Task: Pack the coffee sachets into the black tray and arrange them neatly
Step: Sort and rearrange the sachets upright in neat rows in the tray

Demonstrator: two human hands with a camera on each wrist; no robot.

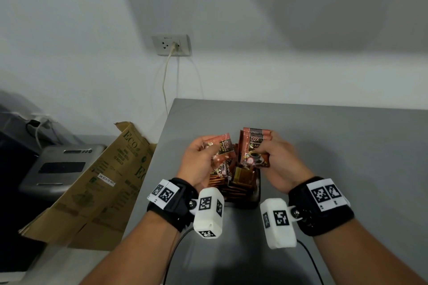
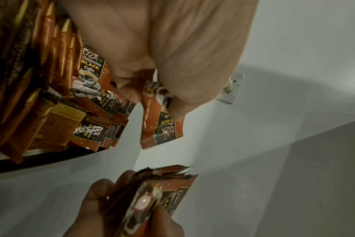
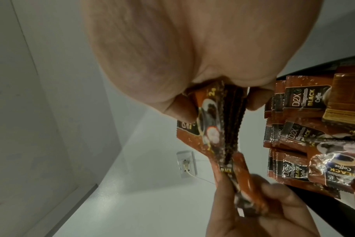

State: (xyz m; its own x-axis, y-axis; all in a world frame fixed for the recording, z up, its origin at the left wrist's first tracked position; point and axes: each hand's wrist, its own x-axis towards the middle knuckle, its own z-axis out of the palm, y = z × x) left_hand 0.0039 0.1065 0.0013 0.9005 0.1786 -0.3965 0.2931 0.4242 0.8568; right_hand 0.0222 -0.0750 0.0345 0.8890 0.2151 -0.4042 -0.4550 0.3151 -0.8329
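Observation:
Over the black tray [image 1: 256, 202] on the grey table, my left hand [image 1: 212, 149] pinches a single orange-brown coffee sachet [image 1: 223, 144], tilted. My right hand [image 1: 266, 148] grips a small upright stack of sachets [image 1: 254, 146] just to its right. Several more sachets [image 1: 231, 184] lie packed in the tray, partly hidden by both hands. The left wrist view shows the pinched sachet [image 2: 162, 126] beside the tray's rows [image 2: 51, 96]. The right wrist view shows the held stack [image 3: 213, 125] edge-on, with the tray's sachets [image 3: 304, 104] at the right.
The grey table [image 1: 335, 146] stretches right and back to a white wall. A flattened cardboard box [image 1: 97, 183] leans off its left edge, next to a grey appliance [image 1: 62, 166]. A wall socket [image 1: 171, 45] with a plugged cable sits behind.

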